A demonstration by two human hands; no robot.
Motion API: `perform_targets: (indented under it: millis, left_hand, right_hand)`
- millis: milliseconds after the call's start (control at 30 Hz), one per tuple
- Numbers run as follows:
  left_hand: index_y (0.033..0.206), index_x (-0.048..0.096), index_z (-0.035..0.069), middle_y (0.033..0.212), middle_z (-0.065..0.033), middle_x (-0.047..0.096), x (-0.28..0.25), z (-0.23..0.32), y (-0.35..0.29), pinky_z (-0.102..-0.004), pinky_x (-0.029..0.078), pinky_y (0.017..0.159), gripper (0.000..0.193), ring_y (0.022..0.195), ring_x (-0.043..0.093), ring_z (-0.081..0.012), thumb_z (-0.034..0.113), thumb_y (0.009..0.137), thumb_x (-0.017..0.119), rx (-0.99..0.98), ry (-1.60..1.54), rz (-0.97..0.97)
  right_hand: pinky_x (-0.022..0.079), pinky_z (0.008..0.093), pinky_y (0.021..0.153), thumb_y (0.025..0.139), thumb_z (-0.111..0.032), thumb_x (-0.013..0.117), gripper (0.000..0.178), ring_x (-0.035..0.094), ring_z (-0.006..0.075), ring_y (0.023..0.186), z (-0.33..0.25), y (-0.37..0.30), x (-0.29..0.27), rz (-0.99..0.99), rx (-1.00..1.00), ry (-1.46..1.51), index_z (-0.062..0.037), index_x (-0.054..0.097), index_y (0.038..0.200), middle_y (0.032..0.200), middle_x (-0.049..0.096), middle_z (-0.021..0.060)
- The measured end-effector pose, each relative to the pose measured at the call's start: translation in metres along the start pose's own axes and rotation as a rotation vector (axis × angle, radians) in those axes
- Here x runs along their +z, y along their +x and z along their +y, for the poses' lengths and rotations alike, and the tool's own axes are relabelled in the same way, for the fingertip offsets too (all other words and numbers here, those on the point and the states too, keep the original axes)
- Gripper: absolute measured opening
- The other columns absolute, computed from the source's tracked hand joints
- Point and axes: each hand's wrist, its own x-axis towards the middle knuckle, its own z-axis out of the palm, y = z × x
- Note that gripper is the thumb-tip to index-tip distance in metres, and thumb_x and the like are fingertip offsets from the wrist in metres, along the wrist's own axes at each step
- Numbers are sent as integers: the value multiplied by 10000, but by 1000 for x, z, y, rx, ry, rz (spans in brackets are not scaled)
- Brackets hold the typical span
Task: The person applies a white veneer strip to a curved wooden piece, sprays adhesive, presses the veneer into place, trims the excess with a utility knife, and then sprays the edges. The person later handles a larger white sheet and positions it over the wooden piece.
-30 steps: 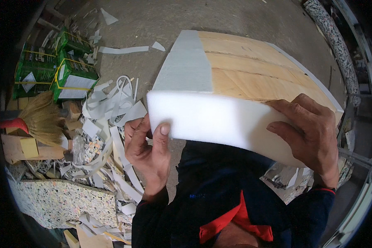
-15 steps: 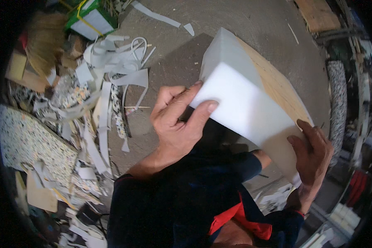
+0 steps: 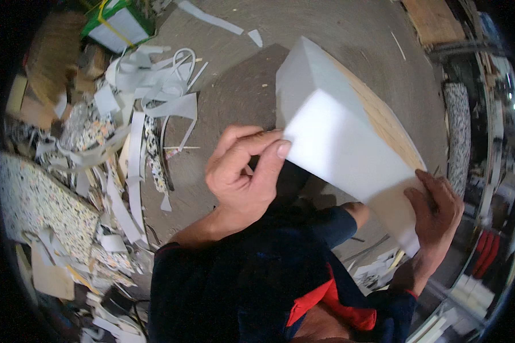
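A long wooden panel [image 3: 367,102] with white foam [image 3: 349,151] over its near face and left end is held up in front of me. At the foam's lower left corner, my left hand [image 3: 240,174] has thumb and index finger pinched on the edge. My right hand [image 3: 439,214] grips the panel's right end, fingers over the upper edge and thumb on the foam. The panel leans at a slant, its left end higher in the picture. Its underside and whatever supports it below are hidden.
White foam offcuts [image 3: 166,106] and speckled foam pieces lie heaped on the left floor. A speckled foam slab [image 3: 48,200], a straw broom [image 3: 54,57] and a green-and-white box [image 3: 120,26] are there too. On the right stand a speckled roll [image 3: 458,137] and a metal rack [image 3: 486,188].
The left thumb and index finger have come closer together at the foam's corner, with the index finger lower than before. The panel has turned slightly, and the surroundings have shifted a little left in view.
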Motion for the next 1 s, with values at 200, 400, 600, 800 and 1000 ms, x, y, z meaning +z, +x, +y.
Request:
perform_targets:
  millis: [200,400,600,800,1000]
  left_hand:
    - [995,703,-21,939,-78,627,-4,-2,-2,-233,451,643,188,767,566,-105,51,834,768,-143,-117,-23]
    - [1108,636,-17,1092,-106,601,-10,9,16,-376,464,933,308,1037,557,-219,55,829,746,325,265,-68]
    - [1059,687,80,1198,-94,625,8,36,26,-482,388,1001,303,1178,527,-318,236,814,771,765,634,-567]
    - [941,716,93,1095,-63,671,30,46,27,-436,376,951,197,1108,572,-305,211,798,782,740,573,-524]
    - [999,679,77,1019,-72,624,48,55,42,-407,416,875,287,995,583,-286,143,759,821,754,578,-573]
  right_hand:
    - [442,325,558,717,-122,782,315,585,218,604,6,-5,6,42,18,47,30,708,983,730,610,128]
    - [500,358,586,715,-137,813,321,644,229,662,6,-12,4,22,58,66,13,700,974,802,667,132]
    - [543,360,621,715,-185,828,373,691,245,737,6,-11,15,63,90,-34,-7,670,1002,871,685,141]
    - [547,389,658,664,-278,853,490,702,283,761,31,-49,-8,-23,113,147,-22,669,1038,910,700,151]
    - [502,375,728,490,-361,868,693,688,285,793,71,-97,-35,-26,1,408,-7,708,1064,909,715,122]
